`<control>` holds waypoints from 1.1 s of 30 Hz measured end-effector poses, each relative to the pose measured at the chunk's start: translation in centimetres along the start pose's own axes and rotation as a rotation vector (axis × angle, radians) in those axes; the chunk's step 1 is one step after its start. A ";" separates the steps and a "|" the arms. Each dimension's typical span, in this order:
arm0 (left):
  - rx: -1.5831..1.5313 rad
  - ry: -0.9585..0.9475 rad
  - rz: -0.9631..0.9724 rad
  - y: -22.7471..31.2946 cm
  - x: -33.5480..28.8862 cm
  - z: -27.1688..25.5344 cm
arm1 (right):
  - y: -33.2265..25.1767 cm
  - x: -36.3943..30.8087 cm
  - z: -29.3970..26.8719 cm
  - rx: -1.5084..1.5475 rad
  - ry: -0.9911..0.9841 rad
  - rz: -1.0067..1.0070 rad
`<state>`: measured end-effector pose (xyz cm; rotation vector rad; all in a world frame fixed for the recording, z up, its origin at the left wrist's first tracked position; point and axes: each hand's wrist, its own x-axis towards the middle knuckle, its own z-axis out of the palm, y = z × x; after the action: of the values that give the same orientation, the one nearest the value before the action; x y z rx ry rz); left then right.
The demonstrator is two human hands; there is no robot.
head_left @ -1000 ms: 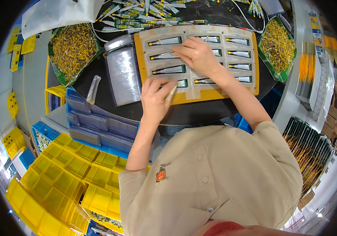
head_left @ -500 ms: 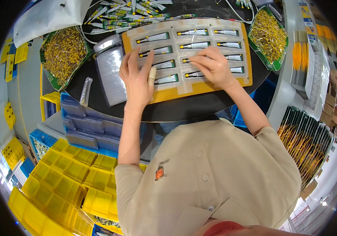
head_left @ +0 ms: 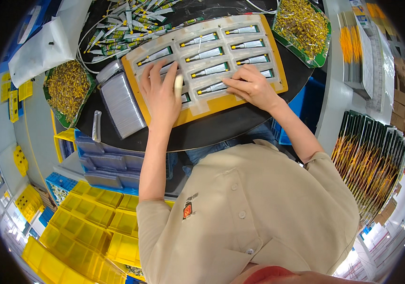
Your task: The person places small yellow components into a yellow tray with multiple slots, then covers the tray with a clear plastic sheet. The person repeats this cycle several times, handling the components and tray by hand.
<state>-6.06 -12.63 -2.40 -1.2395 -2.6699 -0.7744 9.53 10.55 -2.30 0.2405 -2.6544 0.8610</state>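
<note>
Small silver tubes with yellow caps, such as this tube (head_left: 209, 69), lie in the slots of a whitish moulded tray with a yellow border (head_left: 207, 115). My left hand (head_left: 161, 97) rests over the left column with fingers apart, hiding much of the lower tubes there. A pale cover sits on one of its digits. My right hand (head_left: 254, 89) is at the lower right of the tray, thumb and fingers pinched together beside the tail of the lowest middle tube (head_left: 212, 88). Whatever its fingertips hold is hidden.
Loose tubes (head_left: 129, 23) are piled behind the tray. Green-edged containers of yellow-tipped pieces stand left (head_left: 67, 87) and right (head_left: 301, 28). Beside the tray are a clear ribbed box (head_left: 122, 104) and a short clear tool (head_left: 97, 126) on the black table (head_left: 202, 137). Yellow bins (head_left: 84, 208) stand below left.
The view has shifted and turned, so the tray appears further left and tilted. Both hands have moved down the tray toward its lower slots; my right hand has left the third row.
</note>
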 end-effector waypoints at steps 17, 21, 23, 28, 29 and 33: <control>-0.153 -0.040 0.012 2.5 10.8 5.7 | 4.9 0.6 -4.1 -0.023 0.229 0.120; -0.104 -0.076 -0.011 2.9 10.7 5.5 | 6.2 7.2 0.0 0.036 0.291 0.062; -0.105 -0.069 -0.006 2.9 10.6 5.2 | 7.6 9.3 1.6 -0.008 0.216 0.021; -0.056 -0.094 -0.051 2.5 10.2 4.2 | 9.1 10.3 2.8 -0.056 0.200 -0.013; -0.067 -0.117 -0.076 2.4 10.0 4.1 | 9.0 10.2 2.6 -0.060 0.211 -0.009; -0.068 -0.060 -0.060 2.4 9.7 4.1 | 8.5 10.0 2.4 -0.052 0.262 0.008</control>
<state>-10.23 -2.73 -2.15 -1.2220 -2.7620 -0.8569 -2.65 15.41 -4.98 0.0966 -2.4314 0.7676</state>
